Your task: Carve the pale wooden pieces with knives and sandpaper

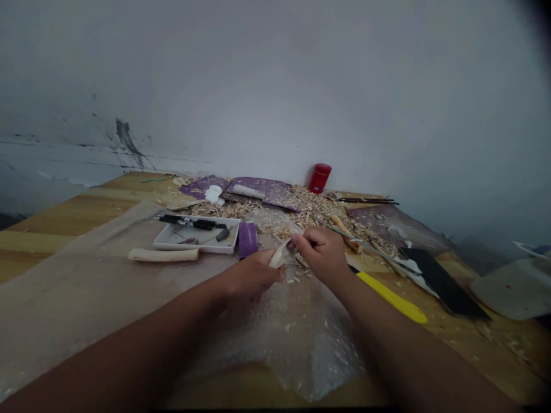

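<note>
Wrapped around a pale carved piece of wood point(279, 257), my left hand point(257, 274) holds it over a clear plastic sheet point(107, 310). My right hand point(325, 252) is closed at the wood's far end, thumb and fingers pressed together. A small dark edge shows there, but what the right fingers grip is hidden. To the left lies a separate pale wooden handle point(163, 255), beside a white tray point(193, 248) with black pen-like tools point(193, 222). A purple strip point(247, 240) stands at the tray's right side.
Wood shavings point(318, 209) are heaped toward the wall, with purple sheets point(275, 186) and a red can point(319, 178) among them. Right of my right arm are a yellow handle point(394, 298), a black flat slab point(445, 284) and a whitish container point(512, 289).
</note>
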The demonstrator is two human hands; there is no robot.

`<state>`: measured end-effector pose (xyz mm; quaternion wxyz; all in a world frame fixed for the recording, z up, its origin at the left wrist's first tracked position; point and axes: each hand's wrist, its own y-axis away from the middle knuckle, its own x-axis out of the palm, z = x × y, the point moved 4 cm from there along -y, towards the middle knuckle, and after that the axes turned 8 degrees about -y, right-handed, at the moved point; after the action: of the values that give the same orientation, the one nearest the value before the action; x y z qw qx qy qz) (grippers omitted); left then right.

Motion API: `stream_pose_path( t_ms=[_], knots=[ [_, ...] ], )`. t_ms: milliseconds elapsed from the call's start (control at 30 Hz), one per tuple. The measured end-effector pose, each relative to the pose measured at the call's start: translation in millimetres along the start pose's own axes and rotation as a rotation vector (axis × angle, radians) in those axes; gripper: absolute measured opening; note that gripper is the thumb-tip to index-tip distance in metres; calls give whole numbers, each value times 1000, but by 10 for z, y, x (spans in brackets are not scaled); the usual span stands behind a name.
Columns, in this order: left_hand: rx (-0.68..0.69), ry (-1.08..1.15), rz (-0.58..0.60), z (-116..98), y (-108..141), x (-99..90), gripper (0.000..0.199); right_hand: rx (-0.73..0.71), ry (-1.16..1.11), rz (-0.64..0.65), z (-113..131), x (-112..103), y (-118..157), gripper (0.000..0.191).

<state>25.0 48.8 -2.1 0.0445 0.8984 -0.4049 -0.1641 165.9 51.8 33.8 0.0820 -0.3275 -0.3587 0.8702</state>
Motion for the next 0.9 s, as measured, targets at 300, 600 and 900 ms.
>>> stream_pose_path(
  t_ms=[300, 600, 900],
  knots=[
    [25, 17, 2, 23, -10, 2, 10, 50, -42, -168, -14, -120, -13, 35],
    [3, 7, -4, 1, -4, 16, 10, -55, 45, -33, 22, -39, 17, 34],
    [11, 18, 5, 9, -8, 0, 9, -81, 83, -18, 24, -17, 6, 36]
  ],
)
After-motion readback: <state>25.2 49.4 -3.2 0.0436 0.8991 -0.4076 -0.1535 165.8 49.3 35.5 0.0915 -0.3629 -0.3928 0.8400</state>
